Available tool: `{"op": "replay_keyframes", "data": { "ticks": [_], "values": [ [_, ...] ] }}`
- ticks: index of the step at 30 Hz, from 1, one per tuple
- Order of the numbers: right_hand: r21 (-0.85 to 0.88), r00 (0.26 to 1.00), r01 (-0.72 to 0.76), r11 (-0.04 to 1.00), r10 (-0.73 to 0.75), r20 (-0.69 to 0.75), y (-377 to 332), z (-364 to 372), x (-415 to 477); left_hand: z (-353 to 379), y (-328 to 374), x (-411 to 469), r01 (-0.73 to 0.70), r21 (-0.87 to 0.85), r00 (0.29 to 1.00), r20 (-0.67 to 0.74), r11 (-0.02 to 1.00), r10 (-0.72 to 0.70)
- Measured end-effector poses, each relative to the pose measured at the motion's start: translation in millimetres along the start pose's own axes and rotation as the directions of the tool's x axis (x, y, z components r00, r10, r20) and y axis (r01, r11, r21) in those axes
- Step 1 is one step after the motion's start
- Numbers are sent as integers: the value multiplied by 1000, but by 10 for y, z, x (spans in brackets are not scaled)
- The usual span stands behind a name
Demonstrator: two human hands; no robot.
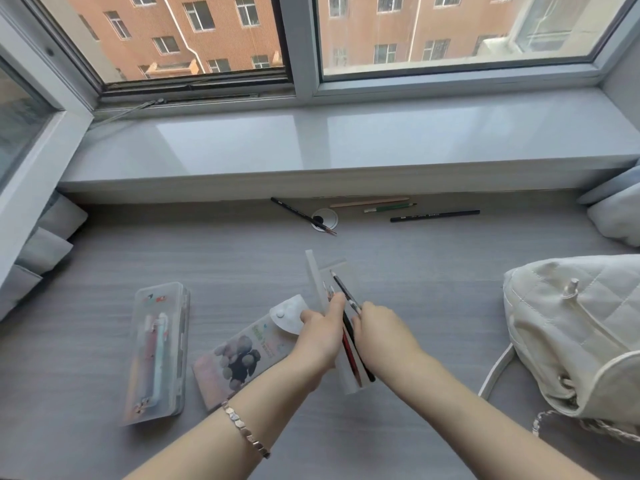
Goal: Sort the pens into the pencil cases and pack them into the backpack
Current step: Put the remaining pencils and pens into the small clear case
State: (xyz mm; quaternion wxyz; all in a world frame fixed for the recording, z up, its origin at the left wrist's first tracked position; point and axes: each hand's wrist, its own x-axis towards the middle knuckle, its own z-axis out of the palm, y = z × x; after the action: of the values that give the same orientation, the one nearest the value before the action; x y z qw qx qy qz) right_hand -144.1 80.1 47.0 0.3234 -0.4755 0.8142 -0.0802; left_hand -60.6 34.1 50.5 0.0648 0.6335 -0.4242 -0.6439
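My left hand (322, 332) holds an open clear pencil case (348, 377) with its lid (313, 275) raised; red and dark pencils lie inside. My right hand (379, 329) pinches a black pencil (344, 291) over that case. A flat pouch case with a dark cartoon print (239, 365) lies left of my hands, its snap flap (289, 315) open. Further left lies a closed clear plastic case (157, 351) holding pens. Several loose pencils lie near the sill: a black one (298, 214), a wooden one (369, 202), a green one (389, 207), another black one (434, 215). The white quilted backpack (581, 327) sits at the right.
The grey wood-grain desk (433, 289) has a round cable grommet (325, 220) near the back. A glossy window sill (346, 143) runs behind it. Grey cushions (48, 237) stand at the left and a pale pillow (616, 213) at the right. The backpack's chain strap (588, 426) trails forward.
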Motion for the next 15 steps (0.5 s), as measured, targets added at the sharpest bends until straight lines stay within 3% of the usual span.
{"op": "replay_keyframes", "data": {
  "ticks": [2,7,11,15],
  "values": [
    [-99,999,11,995,-16,-45,-73,32,13,32,19,-12,3,-63,1000,-4,998,-3],
    [-158,993,46,986,-63,-101,-90,-41,-77,69,116,-22,-39,-106,998,-43,994,34],
    [-234,910,215,948,-282,-305,84,-6,-28,69,188,29,-63,-70,996,-64,996,58],
    [-379,866,307,873,-421,-268,232,-63,149,83,328,98,-104,26,991,-78,994,105]
  ]
}}
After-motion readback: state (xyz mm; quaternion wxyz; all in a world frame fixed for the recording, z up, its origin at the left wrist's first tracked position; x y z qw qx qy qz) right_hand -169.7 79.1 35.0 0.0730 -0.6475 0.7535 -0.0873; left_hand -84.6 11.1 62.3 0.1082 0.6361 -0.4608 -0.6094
